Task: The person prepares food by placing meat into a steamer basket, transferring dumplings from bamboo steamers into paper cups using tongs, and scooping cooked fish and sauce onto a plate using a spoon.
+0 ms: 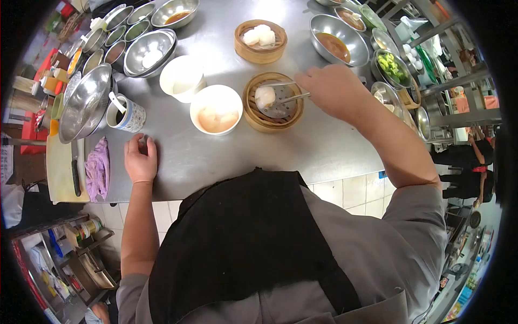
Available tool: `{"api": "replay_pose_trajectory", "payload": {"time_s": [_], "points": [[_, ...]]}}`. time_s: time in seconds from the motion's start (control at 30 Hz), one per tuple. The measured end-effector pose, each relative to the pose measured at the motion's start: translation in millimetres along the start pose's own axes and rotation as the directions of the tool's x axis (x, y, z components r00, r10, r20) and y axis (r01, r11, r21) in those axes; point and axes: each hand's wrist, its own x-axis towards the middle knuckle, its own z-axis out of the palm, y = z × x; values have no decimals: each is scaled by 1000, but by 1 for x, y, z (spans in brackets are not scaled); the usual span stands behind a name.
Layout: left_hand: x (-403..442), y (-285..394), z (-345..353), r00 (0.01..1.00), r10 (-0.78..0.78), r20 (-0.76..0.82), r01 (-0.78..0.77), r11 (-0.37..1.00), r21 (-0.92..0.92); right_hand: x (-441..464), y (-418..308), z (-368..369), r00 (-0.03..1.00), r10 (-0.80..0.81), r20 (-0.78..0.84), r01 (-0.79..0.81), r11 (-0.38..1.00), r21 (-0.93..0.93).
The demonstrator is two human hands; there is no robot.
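My right hand (pixel 329 89) is closed around metal tongs (pixel 294 98). Between the tongs' tips is a pale, round dumpling (pixel 265 98), over the perforated base of a bamboo steamer (pixel 273 128). Left of that steamer stands a white bowl (pixel 217 93) with pinkish-white pieces (pixel 216 120) in it. Behind it is another white bowl (pixel 182 67). My left hand (pixel 141 156) rests on the metal table, loosely curled, its thumb apart from the fingers and nothing in it. A patterned cup (pixel 129 119) with a white spoon is just beyond it.
A second bamboo steamer (pixel 260 56) holds several white pieces. Metal bowls (pixel 350 40) of sauce and greens line the right side. On the left are a colander (pixel 89 105), a purple cloth (pixel 97 170) and a knife (pixel 75 175) on a cutting board. People stand far right.
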Motion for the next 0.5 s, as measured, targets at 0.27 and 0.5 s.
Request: {"api": "replay_pose_trajectory", "payload": {"time_s": [0.27,0.5], "points": [[1,3,-2,1000,0,9,0,1000,11,7,3,-2,998,9,65,-10,1000,16],[0,4,-2,1000,-18,22,18,1000,3,17,3,-10,997,-26,78,24,999,28]]}}
